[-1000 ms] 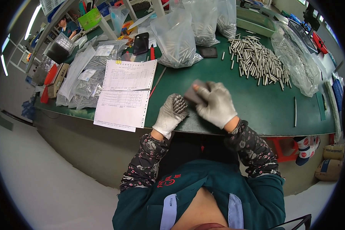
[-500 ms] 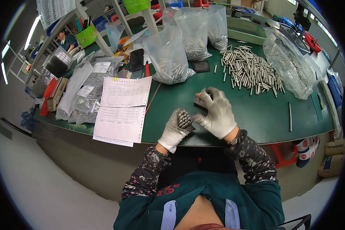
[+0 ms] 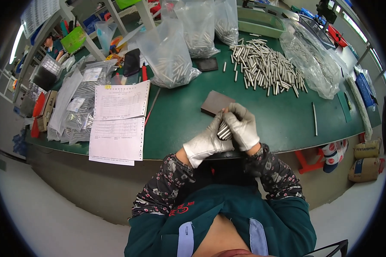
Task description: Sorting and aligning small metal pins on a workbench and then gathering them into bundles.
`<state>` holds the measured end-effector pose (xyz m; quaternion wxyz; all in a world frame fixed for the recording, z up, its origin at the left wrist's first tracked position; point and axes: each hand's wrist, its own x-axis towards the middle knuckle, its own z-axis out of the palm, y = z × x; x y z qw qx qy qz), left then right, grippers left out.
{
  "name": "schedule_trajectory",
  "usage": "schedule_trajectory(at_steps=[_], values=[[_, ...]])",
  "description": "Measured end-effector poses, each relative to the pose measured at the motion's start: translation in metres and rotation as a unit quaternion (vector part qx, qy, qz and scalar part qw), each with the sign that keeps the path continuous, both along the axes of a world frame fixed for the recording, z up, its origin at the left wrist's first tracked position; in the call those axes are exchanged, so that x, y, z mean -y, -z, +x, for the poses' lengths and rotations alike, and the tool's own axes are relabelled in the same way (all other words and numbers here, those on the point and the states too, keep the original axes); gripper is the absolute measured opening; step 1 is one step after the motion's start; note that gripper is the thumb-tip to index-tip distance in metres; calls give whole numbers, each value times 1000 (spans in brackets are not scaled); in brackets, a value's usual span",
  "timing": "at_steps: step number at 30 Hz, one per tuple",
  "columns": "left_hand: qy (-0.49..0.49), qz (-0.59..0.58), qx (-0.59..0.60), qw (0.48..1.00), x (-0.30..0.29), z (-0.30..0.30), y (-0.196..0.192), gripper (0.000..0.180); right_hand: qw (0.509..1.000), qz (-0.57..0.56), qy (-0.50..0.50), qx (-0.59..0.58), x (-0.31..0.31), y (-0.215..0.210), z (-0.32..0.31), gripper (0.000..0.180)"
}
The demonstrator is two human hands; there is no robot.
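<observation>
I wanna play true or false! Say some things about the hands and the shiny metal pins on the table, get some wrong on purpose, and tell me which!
1. The left hand and right hand are both gloved. True.
2. The left hand is bare of pins. False: it holds a bundle of them.
3. Loose pins lie in a pile on the table. True.
4. The block sits on top of that pile. False: the block lies on the table, apart from the pile.
5. The papers lie to the left of both hands. True.
</observation>
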<state>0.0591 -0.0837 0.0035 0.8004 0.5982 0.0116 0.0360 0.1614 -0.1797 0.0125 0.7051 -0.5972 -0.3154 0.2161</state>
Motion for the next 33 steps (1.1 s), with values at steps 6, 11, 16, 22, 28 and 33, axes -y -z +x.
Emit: schedule_trajectory(at_steps=[6,11,16,22,28,33], values=[[-90,251,-85,960,17,11,-31,96,996,43,71,-35,7,-10,18,11],[-189,333,-26,923,9,0,-23,91,924,-14,153,352,14,-29,37,8],[-301,292,-32,907,-20,-4,-20,66,744,-246,23,621,23,-4,58,9],[-232,602,-23,764,-57,13,-24,89,766,-229,33,600,22,-5,51,13],[-106,651,-4,752,-73,38,6,121,922,-103,108,357,5,-5,61,7],[-115,621,23,775,-68,31,17,128,845,-41,21,534,-30,-34,41,8]])
